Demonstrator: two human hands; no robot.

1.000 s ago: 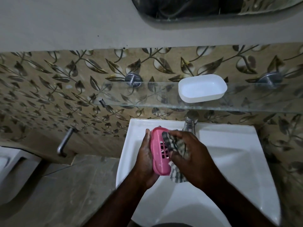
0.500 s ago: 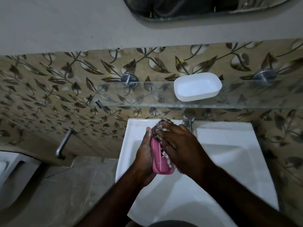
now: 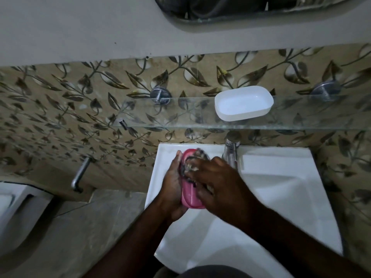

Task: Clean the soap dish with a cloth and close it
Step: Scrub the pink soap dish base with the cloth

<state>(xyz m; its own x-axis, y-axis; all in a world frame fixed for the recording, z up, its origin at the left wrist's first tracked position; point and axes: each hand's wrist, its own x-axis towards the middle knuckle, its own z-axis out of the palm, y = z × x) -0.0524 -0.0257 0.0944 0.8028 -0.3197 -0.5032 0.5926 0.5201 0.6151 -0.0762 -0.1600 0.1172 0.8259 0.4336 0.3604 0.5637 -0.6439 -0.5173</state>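
Over white sink (image 3: 281, 187), soap dish (image 3: 190, 199); leafy tiles (image 3: 60, 109).

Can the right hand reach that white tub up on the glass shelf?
Probably yes. The white oval plastic tub sits on the clear glass shelf with nothing in front. But the right hand is busy pressing the crumpled cloth into the pink plastic soap dish.

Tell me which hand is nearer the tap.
Right. The right hand, holding the cloth against the pink soap dish, lies just below-left of the tap; the left hand holds the dish's far side, further left.
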